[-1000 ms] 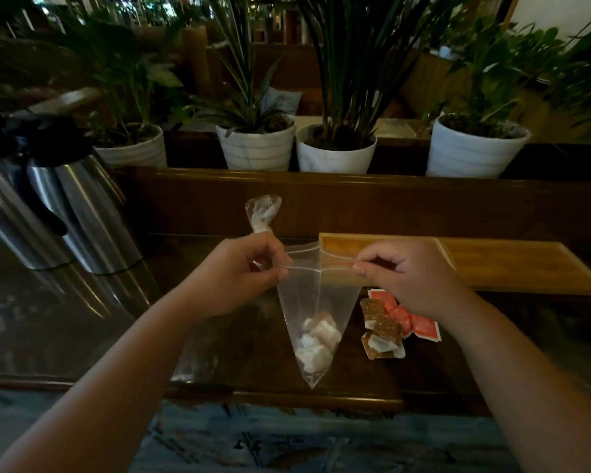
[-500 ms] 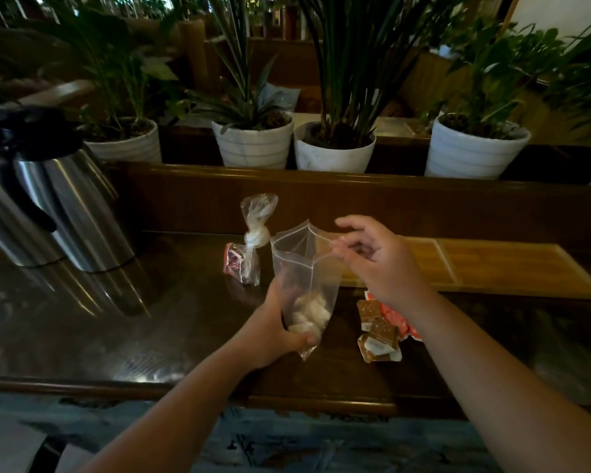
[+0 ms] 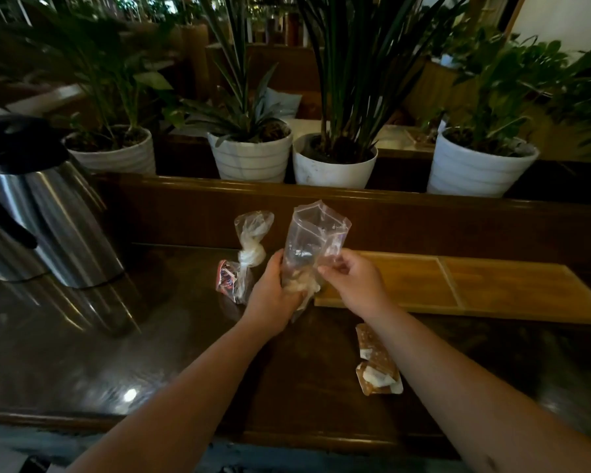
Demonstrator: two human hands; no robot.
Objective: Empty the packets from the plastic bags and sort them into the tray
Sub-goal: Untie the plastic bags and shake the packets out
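- Both hands shifted forward; open bag (image 3: 313,240) now upright by tray (image 3: 512,288).
- Left hand (image 3: 273,298) grips bottom, right hand (image 3: 350,279) pinches side.
- Emptying step; next likely tip white packets (image 3: 296,283) out.

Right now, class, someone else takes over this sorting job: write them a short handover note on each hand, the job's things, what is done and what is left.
Left hand grips the lower end of the clear zip-top plastic bag, upright, mouth open, white packets inside. Right hand pinches the bag's side.
Knotted clear plastic bag lies unopened left of it.
Brown-and-white packets lie loose on the dark table.
Long wooden tray holds no packets that I can see.
Left: empty both bags, sort everything into the tray.
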